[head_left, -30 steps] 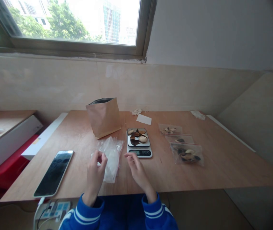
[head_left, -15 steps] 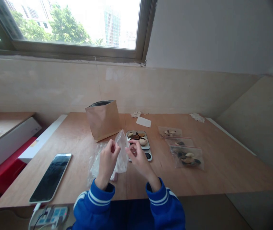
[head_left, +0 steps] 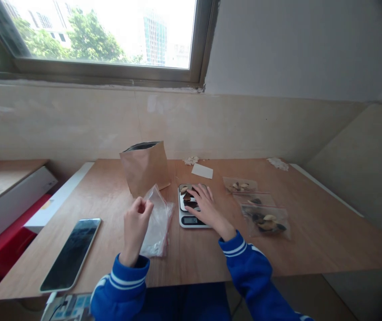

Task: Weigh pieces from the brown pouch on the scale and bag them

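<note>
My left hand (head_left: 137,225) is closed in a pinch on the edge of a clear zip bag (head_left: 155,225), which hangs down over more clear plastic bags on the table. Over the small kitchen scale (head_left: 195,220) my right hand (head_left: 206,207) reaches with fingers spread, touching or just above dried pieces (head_left: 187,196) on its plate. Some of these pieces are dark brown and curled, others pale and shell-like; the hand covers part of them. Digits on the scale's display are too small to read.
Filled zip bags (head_left: 266,220) of similar pieces lie to the right. Behind my left hand stands an open brown paper bag (head_left: 146,169). A white card (head_left: 202,170) lies behind the scale. At the left is a phone (head_left: 71,254) on a cable, above a power strip (head_left: 72,307).
My right hand has let go of the zip bag and moved right, over the pieces on the scale. My left hand has shifted left and slightly down, still pinching the bag.
</note>
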`<control>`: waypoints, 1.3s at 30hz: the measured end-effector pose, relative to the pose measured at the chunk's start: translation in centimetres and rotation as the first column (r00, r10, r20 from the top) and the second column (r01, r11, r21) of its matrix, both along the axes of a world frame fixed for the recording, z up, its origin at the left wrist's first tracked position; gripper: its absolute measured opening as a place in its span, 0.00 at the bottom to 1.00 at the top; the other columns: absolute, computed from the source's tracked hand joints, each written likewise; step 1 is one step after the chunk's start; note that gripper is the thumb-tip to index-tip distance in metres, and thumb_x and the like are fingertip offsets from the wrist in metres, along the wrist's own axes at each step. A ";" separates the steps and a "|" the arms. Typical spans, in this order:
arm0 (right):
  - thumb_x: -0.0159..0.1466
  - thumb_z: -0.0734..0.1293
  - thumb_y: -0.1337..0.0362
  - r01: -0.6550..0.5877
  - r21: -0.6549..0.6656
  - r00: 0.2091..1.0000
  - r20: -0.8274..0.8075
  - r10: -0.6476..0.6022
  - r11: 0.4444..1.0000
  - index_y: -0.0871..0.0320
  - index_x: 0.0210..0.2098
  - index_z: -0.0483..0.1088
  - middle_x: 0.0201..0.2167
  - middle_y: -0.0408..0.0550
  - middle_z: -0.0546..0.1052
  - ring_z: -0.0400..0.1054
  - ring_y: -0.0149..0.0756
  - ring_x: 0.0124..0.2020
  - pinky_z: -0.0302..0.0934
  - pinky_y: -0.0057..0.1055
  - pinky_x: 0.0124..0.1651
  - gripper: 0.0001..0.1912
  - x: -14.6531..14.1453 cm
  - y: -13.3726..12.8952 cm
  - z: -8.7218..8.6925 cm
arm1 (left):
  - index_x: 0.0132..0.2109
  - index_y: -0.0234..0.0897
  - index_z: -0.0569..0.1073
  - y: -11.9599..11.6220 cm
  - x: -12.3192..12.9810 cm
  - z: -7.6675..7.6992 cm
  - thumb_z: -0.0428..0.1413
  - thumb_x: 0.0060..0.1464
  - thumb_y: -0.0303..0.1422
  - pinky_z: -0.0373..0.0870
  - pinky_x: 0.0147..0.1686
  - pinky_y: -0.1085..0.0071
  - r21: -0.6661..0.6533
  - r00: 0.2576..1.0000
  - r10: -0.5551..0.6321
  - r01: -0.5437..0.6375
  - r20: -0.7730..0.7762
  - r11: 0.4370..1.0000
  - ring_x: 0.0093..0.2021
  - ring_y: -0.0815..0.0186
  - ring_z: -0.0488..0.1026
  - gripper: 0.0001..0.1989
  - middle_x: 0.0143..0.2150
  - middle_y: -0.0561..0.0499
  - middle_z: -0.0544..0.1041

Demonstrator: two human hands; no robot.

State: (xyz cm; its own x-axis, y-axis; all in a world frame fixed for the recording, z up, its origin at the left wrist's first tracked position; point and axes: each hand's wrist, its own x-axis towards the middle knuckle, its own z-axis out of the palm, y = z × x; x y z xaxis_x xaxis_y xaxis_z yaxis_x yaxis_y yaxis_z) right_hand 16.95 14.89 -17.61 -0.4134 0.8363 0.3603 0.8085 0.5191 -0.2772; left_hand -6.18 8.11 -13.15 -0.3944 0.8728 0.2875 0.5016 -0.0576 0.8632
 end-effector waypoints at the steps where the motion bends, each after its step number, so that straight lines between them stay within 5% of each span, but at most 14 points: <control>1: 0.65 0.62 0.50 -0.030 0.010 0.997 0.073 0.029 0.999 0.55 0.61 0.61 0.64 0.55 0.63 0.47 0.51 0.68 0.38 0.55 0.68 0.28 0.2 0.5 -0.2 | 0.24 0.38 0.63 0.2 0.1 -0.1 0.52 0.53 0.40 0.55 0.25 0.74 -0.019 1.000 -0.008 0.008 0.010 1.000 0.24 0.69 0.62 0.14 0.20 0.57 0.63; 7: 0.66 0.61 0.51 -0.065 0.083 0.959 0.280 0.040 0.994 0.57 0.62 0.60 0.59 0.57 0.68 0.52 0.49 0.66 0.41 0.54 0.68 0.28 0.1 1.9 -1.7 | 0.24 0.38 0.62 1.0 0.1 -0.5 0.51 0.53 0.39 0.55 0.25 0.74 -0.059 0.998 -0.034 0.037 0.051 0.998 0.24 0.69 0.62 0.14 0.20 0.57 0.64; 16: 0.66 0.64 0.61 -0.083 0.083 0.961 0.271 0.058 0.993 0.57 0.53 0.69 0.46 0.57 0.76 0.67 0.48 0.52 0.53 0.50 0.61 0.16 -1.5 2.3 -2.3 | 0.24 0.38 0.63 0.6 -0.3 -0.7 0.52 0.54 0.40 0.55 0.25 0.73 -0.035 0.998 -0.033 0.035 0.044 0.999 0.25 0.68 0.64 0.14 0.21 0.56 0.67; 19: 0.65 0.65 0.64 -0.065 0.030 0.981 0.185 0.058 0.997 0.58 0.47 0.72 0.44 0.57 0.77 0.69 0.48 0.49 0.58 0.47 0.56 0.11 -1.9 1.7 -1.1 | 0.24 0.38 0.63 0.5 -0.2 -0.8 0.52 0.55 0.40 0.56 0.25 0.73 -0.033 0.999 -0.033 0.034 0.030 0.999 0.25 0.68 0.65 0.14 0.21 0.56 0.67; 22: 0.65 0.65 0.62 -0.049 -0.055 0.991 -0.127 0.041 0.997 0.57 0.45 0.73 0.43 0.55 0.78 0.71 0.46 0.46 0.63 0.42 0.50 0.10 -2.7 0.4 1.4 | 0.25 0.39 0.63 0.7 0.3 -1.1 0.51 0.56 0.38 0.58 0.28 0.72 -0.036 0.999 -0.036 0.035 -0.023 0.999 0.26 0.67 0.66 0.13 0.22 0.55 0.67; 26: 0.65 0.63 0.55 -0.178 -0.308 0.809 -0.587 -0.040 0.935 0.55 0.49 0.71 0.37 0.48 0.79 0.74 0.39 0.36 0.67 0.35 0.39 0.16 -4.6 -1.6 5.2 | 0.27 0.39 0.65 1.1 1.4 -1.3 0.50 0.55 0.35 0.64 0.39 0.65 0.088 0.991 -0.003 0.014 -0.131 0.996 0.35 0.61 0.69 0.10 0.29 0.50 0.71; 30: 0.62 0.67 0.54 -0.236 -0.484 0.791 -0.599 -0.123 0.842 0.56 0.55 0.66 0.31 0.46 0.79 0.74 0.37 0.31 0.66 0.33 0.35 0.24 -6.3 -2.8 7.2 | 0.30 0.39 0.67 1.2 2.3 -1.3 0.48 0.58 0.34 0.64 0.48 0.61 0.142 0.995 -0.063 0.073 -0.077 0.987 0.45 0.58 0.70 0.09 0.40 0.46 0.74; 35: 0.66 0.60 0.49 -0.122 -0.355 0.830 -0.548 -0.101 0.927 0.56 0.51 0.68 0.35 0.48 0.78 0.73 0.38 0.36 0.65 0.34 0.41 0.21 -5.8 -2.0 6.9 | 0.34 0.38 0.70 1.0 2.5 -1.6 0.47 0.59 0.33 0.66 0.48 0.61 0.115 0.995 -0.100 0.097 0.026 0.989 0.46 0.58 0.71 0.09 0.44 0.44 0.75; 39: 0.70 0.52 0.62 0.016 -0.090 0.894 -0.444 -0.055 0.996 0.57 0.48 0.70 0.47 0.53 0.75 0.68 0.40 0.49 0.61 0.38 0.52 0.17 -4.8 1.5 4.3 | 0.39 0.36 0.71 0.8 2.3 -1.6 0.47 0.60 0.35 0.66 0.45 0.62 0.066 0.991 -0.097 0.091 0.088 0.994 0.43 0.59 0.72 0.10 0.43 0.44 0.76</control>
